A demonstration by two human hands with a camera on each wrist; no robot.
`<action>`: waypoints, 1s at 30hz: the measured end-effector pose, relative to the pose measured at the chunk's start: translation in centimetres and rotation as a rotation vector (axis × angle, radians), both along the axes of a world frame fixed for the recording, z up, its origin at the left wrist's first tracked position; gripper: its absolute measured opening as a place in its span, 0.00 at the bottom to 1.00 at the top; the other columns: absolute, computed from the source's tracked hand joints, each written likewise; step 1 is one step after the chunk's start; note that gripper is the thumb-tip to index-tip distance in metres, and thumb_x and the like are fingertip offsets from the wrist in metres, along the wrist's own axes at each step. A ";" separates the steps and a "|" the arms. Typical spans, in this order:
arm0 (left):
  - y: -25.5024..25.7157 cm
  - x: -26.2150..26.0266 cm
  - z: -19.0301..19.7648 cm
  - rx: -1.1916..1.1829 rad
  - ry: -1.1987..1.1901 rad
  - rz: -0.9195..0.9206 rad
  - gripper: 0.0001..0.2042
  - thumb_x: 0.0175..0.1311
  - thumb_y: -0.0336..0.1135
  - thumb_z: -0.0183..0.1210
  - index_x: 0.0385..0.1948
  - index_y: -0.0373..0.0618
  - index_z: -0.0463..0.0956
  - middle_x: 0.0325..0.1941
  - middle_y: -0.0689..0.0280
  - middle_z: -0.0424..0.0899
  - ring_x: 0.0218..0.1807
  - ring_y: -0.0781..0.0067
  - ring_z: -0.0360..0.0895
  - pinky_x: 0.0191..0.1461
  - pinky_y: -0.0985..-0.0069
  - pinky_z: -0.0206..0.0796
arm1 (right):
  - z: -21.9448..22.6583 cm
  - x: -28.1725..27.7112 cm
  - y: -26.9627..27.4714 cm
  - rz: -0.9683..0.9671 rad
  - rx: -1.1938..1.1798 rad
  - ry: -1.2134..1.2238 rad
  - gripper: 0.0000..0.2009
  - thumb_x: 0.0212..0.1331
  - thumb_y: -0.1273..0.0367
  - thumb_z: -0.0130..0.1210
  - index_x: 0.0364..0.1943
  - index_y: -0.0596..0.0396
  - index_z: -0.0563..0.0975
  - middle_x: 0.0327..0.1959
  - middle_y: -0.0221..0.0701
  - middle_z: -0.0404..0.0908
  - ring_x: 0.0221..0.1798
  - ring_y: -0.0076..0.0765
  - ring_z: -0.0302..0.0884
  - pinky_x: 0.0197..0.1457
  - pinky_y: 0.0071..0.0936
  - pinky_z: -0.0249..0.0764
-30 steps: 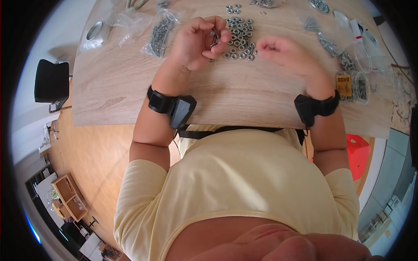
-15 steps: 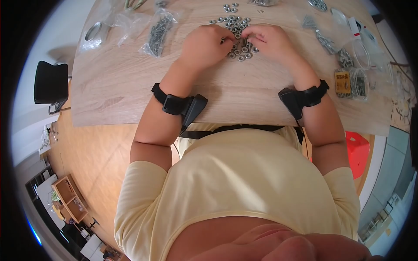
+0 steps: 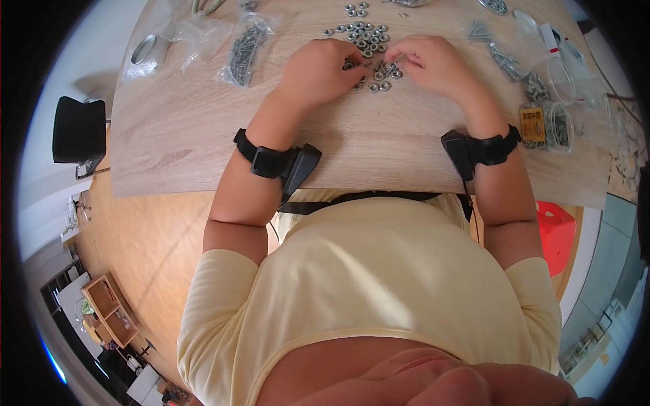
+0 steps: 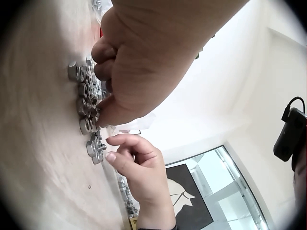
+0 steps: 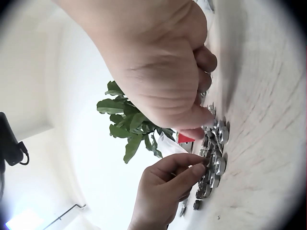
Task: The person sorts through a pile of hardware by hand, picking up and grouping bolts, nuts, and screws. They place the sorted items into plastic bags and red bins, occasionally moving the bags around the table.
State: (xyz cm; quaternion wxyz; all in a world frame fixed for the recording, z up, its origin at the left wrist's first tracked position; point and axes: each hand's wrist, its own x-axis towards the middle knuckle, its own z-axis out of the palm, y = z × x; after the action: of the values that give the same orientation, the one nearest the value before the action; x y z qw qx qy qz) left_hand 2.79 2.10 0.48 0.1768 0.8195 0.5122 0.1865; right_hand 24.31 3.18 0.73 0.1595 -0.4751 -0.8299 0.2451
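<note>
Many metal hex nuts [image 3: 359, 28] lie in a cluster on the wooden table, with a few small screws [image 3: 380, 70] among those nearest the hands. My left hand [image 3: 315, 71] is at the cluster's left side, palm down and fingers curled. It grips screws, mostly hidden inside the hand; in the right wrist view its thumb and index finger meet low at the nuts [image 5: 219, 166]. My right hand [image 3: 430, 64] hovers at the right edge of the cluster. The left wrist view shows its thumb and index finger [image 4: 125, 139] apart, close to a screw standing at a nut [image 4: 97, 156].
A clear bag of screws [image 3: 247, 54] lies left of the nuts. On the right are loose screws [image 3: 504, 62], a yellow-labelled clear box [image 3: 533, 126] and plastic bags. A tin [image 3: 144, 51] lies at the far left.
The left hand has turned from palm up, showing screws, to palm down at the nuts. The right hand moved in to the cluster, then drew slightly right, uncovering screws among the nuts.
</note>
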 end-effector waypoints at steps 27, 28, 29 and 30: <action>1.8 -1.6 0.4 -1.029 -1.240 -0.187 0.09 0.55 0.37 0.52 0.27 0.41 0.77 0.23 0.68 0.75 0.23 0.79 0.71 0.25 0.84 0.62 | -0.8 2.3 1.8 -0.026 -0.674 1.028 0.05 0.49 0.72 0.53 0.30 0.56 0.76 0.17 0.20 0.68 0.20 0.19 0.63 0.25 0.17 0.60; 1.7 -1.3 0.3 -0.964 -1.153 -0.122 0.11 0.54 0.39 0.54 0.27 0.41 0.77 0.22 0.68 0.76 0.23 0.78 0.71 0.25 0.83 0.62 | -1.3 2.6 2.2 -0.002 -0.741 1.103 0.06 0.49 0.74 0.53 0.32 0.57 0.75 0.17 0.20 0.66 0.20 0.18 0.61 0.24 0.16 0.58; 1.6 -0.9 0.3 -0.899 -1.066 -0.057 0.12 0.53 0.41 0.56 0.27 0.41 0.77 0.21 0.68 0.76 0.22 0.78 0.71 0.25 0.82 0.62 | -1.6 2.9 2.6 0.022 -0.809 1.178 0.07 0.48 0.75 0.53 0.33 0.58 0.75 0.17 0.19 0.65 0.19 0.17 0.59 0.24 0.15 0.56; 1.1 -0.1 0.4 -0.897 -1.066 -0.058 0.12 0.53 0.41 0.56 0.27 0.41 0.77 0.21 0.68 0.76 0.22 0.78 0.71 0.25 0.82 0.62 | -1.5 2.8 2.6 0.047 -0.877 1.253 0.08 0.48 0.76 0.53 0.34 0.59 0.75 0.17 0.19 0.64 0.19 0.16 0.58 0.23 0.14 0.54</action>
State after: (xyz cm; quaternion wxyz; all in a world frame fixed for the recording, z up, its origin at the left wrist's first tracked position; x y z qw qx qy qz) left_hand 2.69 3.24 0.86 0.7305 0.4775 0.3610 0.3288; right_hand 27.07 5.74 -0.78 0.3918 -0.2496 -0.4211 0.7790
